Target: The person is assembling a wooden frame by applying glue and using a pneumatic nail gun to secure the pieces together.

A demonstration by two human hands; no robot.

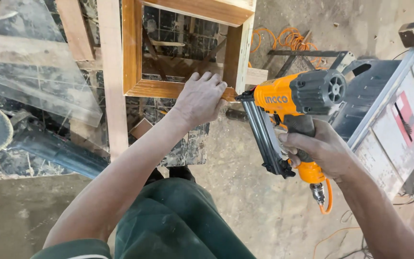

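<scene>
Left hand clamps fingers-over onto the lower rail of a wooden frame, thumb hidden underneath; right hand wrapped tight round the grip of an orange and black nail gun, trigger finger not clearly readable. Gun nose meets the frame's lower right corner just beside the left hand, exact contact point masked by the knuckles. Frame top cut off by the picture edge; orange air hose hangs below the handle, coiled hose on the dusty floor beyond, grey table saw at right partly out of view.

Wooden frame: upper part cut off by the top edge. Left hand covers the rail's corner joint. Nail gun: nose contact with the wood indistinct; grip hidden within right hand. Orange hose leaves frame below.
</scene>
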